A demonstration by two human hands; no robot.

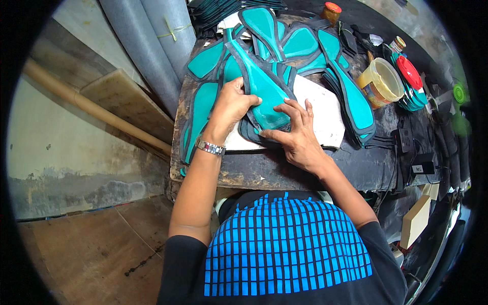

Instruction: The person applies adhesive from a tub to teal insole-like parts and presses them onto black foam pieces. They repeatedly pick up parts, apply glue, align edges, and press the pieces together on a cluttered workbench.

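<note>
Both hands on one teal piece at bench centre.
Your left hand [231, 104] pinches the left edge of the teal shaped piece [262, 86]; your right hand [297, 134] presses open fingers flat on its near end. Its long axis runs far-left to near-right over the white board [325, 114]. Layers beneath are hidden.

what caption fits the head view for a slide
Both hands press a teal, black-edged teardrop panel onto a white board.
</note>
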